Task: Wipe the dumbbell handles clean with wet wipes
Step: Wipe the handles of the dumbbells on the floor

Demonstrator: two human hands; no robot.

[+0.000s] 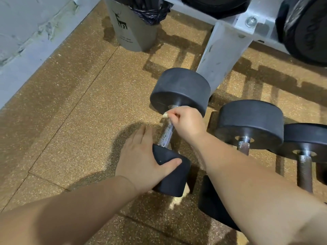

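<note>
Bracing the near head of the dumbbell (180, 85) on the floor (79, 121), the left hand (139, 156) lies flat against it, fingers (144, 133) straight and pressed together along its side, thumb across the top. Up at the far end of the knurled handle (166, 133), the right hand (187, 121) is curled over the bar, pinching a small wad of wet wipe (165, 115) right at the collar. Two more dumbbells (251, 121) lie just beside, by the rack leg (223, 53)
</note>
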